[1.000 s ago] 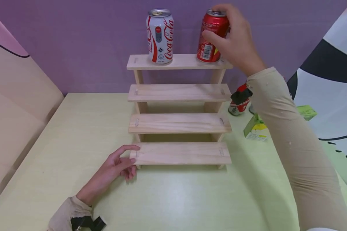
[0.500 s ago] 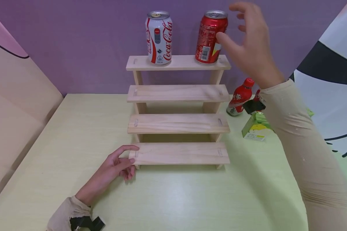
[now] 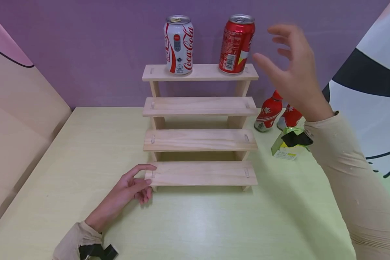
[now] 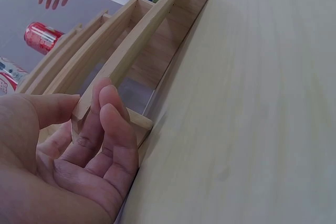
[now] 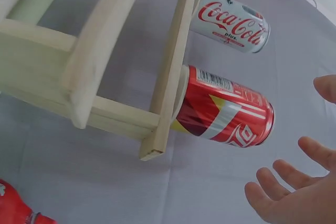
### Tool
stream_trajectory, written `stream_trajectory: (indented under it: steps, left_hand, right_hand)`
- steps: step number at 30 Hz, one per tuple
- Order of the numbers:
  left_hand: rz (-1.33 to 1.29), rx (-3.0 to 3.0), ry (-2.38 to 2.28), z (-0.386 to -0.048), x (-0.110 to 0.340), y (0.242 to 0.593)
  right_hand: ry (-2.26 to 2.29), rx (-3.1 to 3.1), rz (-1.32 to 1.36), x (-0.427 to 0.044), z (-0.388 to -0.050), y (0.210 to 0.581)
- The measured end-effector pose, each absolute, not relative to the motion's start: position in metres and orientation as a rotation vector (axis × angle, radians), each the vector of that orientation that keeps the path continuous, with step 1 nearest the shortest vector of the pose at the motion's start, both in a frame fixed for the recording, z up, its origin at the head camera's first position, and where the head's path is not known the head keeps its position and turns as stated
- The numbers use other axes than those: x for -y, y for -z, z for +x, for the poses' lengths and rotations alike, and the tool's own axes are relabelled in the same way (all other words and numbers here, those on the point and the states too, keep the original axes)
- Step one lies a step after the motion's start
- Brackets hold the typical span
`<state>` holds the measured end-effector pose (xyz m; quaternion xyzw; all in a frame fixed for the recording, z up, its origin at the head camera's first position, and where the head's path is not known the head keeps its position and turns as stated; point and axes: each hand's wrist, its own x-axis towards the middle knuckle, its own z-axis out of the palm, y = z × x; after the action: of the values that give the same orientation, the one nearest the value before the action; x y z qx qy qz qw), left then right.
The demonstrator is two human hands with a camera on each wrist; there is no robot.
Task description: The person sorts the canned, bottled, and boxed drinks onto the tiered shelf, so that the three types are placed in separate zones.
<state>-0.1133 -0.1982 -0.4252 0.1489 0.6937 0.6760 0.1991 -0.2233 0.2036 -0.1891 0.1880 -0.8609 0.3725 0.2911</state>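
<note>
A wooden four-step rack stands on the table against a purple backdrop. With thumb and fingers, my left hand pinches the left end of its lowest board. On the top step stand two upright Coca-Cola cans: a white can at the left and a red can at the right. My right hand is in the air to the right of the red can, apart from it, its fingers spread and holding nothing. In the right wrist view, a gap shows between the fingertips and the red can.
Right of the rack stand two red bottles, the farther one partly behind my right wrist. A green carton is in front of them, partly covered by the black wrist strap. A pale wall borders the table's left side.
My right hand has let go of the red can and moved right and down, away from it. The can stays on the top step. My left hand keeps its grip on the rack.
</note>
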Motion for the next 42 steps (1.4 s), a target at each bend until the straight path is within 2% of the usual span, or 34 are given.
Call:
stream_trajectory:
  steps: [19,42]
  left_hand:
    - [0.416,-1.937,-1.891,-0.114,0.198,0.425]
    - [0.422,-1.952,-1.889,-0.115,0.198,0.426]
  right_hand:
    - [-0.961,2.336,0.473,-0.224,-0.186,0.221]
    - [-0.809,2.495,0.434,-0.264,-0.158,0.292]
